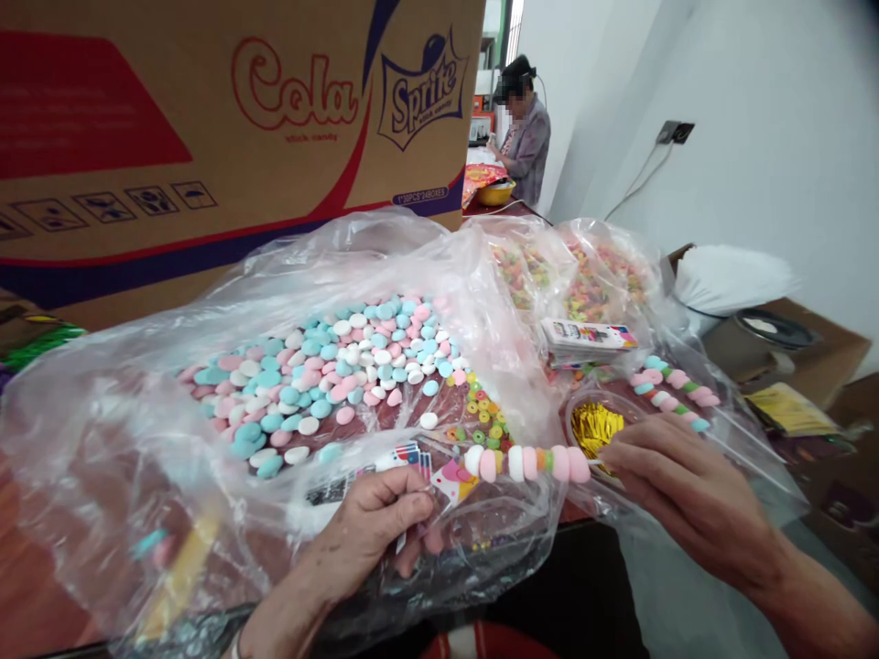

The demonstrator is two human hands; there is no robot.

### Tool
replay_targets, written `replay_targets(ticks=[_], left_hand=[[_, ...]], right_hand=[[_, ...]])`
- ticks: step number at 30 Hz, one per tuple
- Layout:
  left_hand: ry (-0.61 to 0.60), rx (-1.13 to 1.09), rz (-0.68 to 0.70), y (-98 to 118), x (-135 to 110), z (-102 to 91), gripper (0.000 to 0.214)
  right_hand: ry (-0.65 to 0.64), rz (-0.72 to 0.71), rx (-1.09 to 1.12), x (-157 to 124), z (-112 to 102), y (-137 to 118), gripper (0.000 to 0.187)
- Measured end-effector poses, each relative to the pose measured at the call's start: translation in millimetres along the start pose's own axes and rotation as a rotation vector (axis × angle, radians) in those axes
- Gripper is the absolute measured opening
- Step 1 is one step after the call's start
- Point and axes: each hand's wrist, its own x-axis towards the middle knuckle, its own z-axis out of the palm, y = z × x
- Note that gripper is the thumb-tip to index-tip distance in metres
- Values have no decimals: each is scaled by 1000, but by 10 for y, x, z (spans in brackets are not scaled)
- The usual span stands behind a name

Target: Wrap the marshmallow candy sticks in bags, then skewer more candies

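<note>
My right hand (677,485) pinches the bare white stick of a candy skewer (526,463). The skewer lies level, threaded with pink and white candies and small coloured rings. My left hand (381,508) is closed on a clear printed candy wrapper (453,482), whose pink and yellow end is by the skewer's left tip. I cannot tell whether that tip is inside the wrapper. More printed wrappers (343,480) lie beyond my left hand. Gold twist ties (596,428) fill a round clear tub just beyond my right fingers.
Loose pastel candies (330,357) and ring candies (484,412) lie on plastic sheeting. Finished-looking skewers (673,394) and a stack of printed cards (587,339) are at right. A large carton (240,183) stands behind; another person (528,146) works farther back.
</note>
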Motion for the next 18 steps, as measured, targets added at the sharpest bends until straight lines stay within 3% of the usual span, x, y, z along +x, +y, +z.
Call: replay_targets(ticks=[4,10,18], left_hand=[[-8,-28,-61,13,24,-14,33],[-37,103,-137,126,15,-26,34],[-67,203,-142,201,23,-1,31]], right_hand=[[-58,-44,2,14,-53,24,17],[-108,-103,38,107,-162,62,19],[-158,-168,31,179,-154,67,17]])
